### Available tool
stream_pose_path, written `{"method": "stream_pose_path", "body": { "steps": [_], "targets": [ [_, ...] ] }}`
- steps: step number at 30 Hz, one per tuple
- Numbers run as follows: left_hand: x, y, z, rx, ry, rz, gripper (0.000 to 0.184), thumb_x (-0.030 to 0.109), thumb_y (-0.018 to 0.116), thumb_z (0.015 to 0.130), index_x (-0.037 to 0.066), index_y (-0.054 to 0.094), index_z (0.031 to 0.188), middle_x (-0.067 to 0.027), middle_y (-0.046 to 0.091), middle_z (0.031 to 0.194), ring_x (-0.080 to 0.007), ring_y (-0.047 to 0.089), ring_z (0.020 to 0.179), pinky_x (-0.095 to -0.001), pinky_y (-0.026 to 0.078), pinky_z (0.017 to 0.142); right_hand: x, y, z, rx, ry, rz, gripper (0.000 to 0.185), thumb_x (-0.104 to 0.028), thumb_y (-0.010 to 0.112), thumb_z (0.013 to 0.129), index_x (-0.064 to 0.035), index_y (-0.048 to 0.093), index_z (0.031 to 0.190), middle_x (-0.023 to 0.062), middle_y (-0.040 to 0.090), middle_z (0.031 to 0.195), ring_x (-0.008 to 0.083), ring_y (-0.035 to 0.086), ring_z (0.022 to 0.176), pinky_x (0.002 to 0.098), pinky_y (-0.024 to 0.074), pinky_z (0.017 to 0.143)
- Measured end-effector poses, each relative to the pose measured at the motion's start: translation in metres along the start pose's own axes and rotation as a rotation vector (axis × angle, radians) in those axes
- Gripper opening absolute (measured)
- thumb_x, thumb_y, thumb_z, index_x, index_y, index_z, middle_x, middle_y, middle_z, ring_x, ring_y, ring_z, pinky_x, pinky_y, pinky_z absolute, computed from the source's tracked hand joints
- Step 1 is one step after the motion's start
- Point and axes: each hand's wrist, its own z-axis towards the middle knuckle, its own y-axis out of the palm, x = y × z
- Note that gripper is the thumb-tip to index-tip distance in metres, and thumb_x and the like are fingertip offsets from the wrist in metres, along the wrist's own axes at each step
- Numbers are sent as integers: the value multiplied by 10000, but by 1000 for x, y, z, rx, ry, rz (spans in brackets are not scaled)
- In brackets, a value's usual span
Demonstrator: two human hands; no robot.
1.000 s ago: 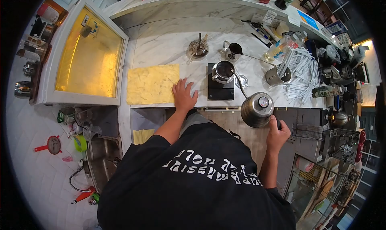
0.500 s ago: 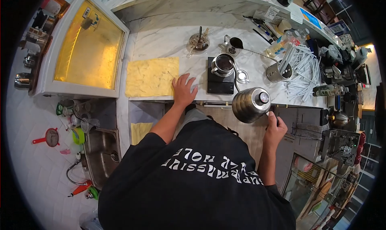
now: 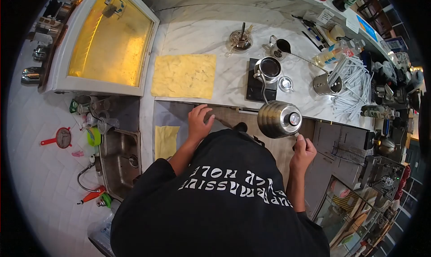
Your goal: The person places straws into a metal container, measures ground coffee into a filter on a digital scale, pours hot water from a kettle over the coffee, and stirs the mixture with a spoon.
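Observation:
My right hand [image 3: 303, 153] is wrapped round the handle of a steel gooseneck kettle [image 3: 279, 119], held in front of the counter's edge. The kettle's thin spout reaches up beside a metal cup [image 3: 268, 69] with dark contents, which stands on a black scale [image 3: 255, 91]. My left hand [image 3: 200, 122] is off the counter, just below its front edge, fingers spread and holding nothing. Nearest to it is a yellow cloth [image 3: 184, 76] lying flat on the marble. Behind the scale are a glass pot [image 3: 240, 41] with a dark handle standing in it and a steel pitcher [image 3: 280, 48].
A small round lid [image 3: 285, 84] lies right of the scale. Farther right are a steel canister [image 3: 324, 84], a pile of white straws [image 3: 354, 88] and bottles. At left are a yellow-lit cabinet [image 3: 112, 41] and a sink [image 3: 120, 162].
My left hand has lifted off the counter and moved back toward my body. The kettle has been drawn back, and its spout has come out from over the cup. The view has shifted.

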Motion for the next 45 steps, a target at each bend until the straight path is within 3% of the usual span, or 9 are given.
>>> {"method": "stream_pose_path", "body": {
  "steps": [12, 15, 20, 24, 32, 39, 43, 44, 45],
  "targets": [
    [-41, -71, -12, 126, -216, -188, 174, 133, 743, 888, 44, 710, 1033, -137, 712, 1053, -341, 682, 1011, -409, 535, 905, 24, 131, -20, -298, 74, -44, 330, -237, 746, 957, 6, 670, 748, -58, 512, 678, 55, 426, 650, 273, 331, 570],
    [-56, -85, -13, 137, -262, -204, 164, 120, 739, 890, 36, 709, 1028, -136, 713, 1042, -332, 689, 998, -399, 539, 900, 18, 187, -20, -328, 7, -22, 393, -239, 705, 988, -67, 552, 670, -67, 451, 648, 45, 369, 598, 265, 267, 536],
    [-80, -109, -6, 219, -266, -198, 146, 94, 729, 893, 22, 708, 1019, -135, 713, 1038, -321, 694, 990, -389, 540, 896, 35, 268, -8, -398, -28, 38, 483, -291, 747, 971, -31, 508, 642, -71, 398, 638, 63, 333, 632, 293, 269, 543],
    [-93, -124, -5, 262, -296, -162, 142, 88, 721, 902, 17, 710, 1024, -134, 716, 1041, -308, 696, 988, -382, 539, 898, 39, 319, -11, -394, -48, 71, 409, -250, 725, 993, -45, 564, 678, -93, 410, 676, 41, 325, 650, 274, 257, 558],
    [-112, -137, -21, 228, -381, -159, 138, 92, 721, 898, 24, 712, 1018, -138, 718, 1058, -319, 695, 1008, -390, 538, 906, 54, 354, -6, -392, -65, 44, 429, -291, 741, 974, -28, 576, 678, -67, 433, 653, 56, 360, 644, 282, 305, 556],
    [-100, -138, -8, 212, -269, -158, 136, 58, 698, 914, 5, 706, 1039, -143, 721, 1064, -301, 704, 1008, -371, 538, 909, 49, 350, -9, -400, -59, -11, 408, -265, 744, 964, -10, 583, 689, -44, 420, 623, 73, 393, 641, 297, 347, 560],
    [-83, -129, 7, 209, -183, -190, 143, 70, 715, 899, 15, 709, 1030, -146, 720, 1059, -320, 698, 1005, -383, 540, 905, 47, 336, -2, -430, -269, -75, 257, -207, 742, 949, 19, 653, 865, 74, 642, 847, 152, 554, 748, 307, 461, 701],
    [-77, -127, 13, 209, -157, -199, 146, 75, 724, 891, 20, 711, 1025, -146, 719, 1057, -328, 696, 1003, -389, 541, 902, 52, 328, 2, -419, -414, -74, 202, -163, 749, 933, 18, 677, 990, 133, 687, 1077, 202, 632, 904, 311, 496, 826],
    [-69, -125, 21, 206, -133, -213, 147, 76, 725, 890, 20, 711, 1026, -146, 720, 1057, -327, 696, 1001, -388, 541, 901, 50, 318, 6, -416, -390, -56, 204, -155, 752, 929, 16, 678, 1010, 134, 685, 1097, 204, 640, 933, 310, 500, 842]
  ]
}}
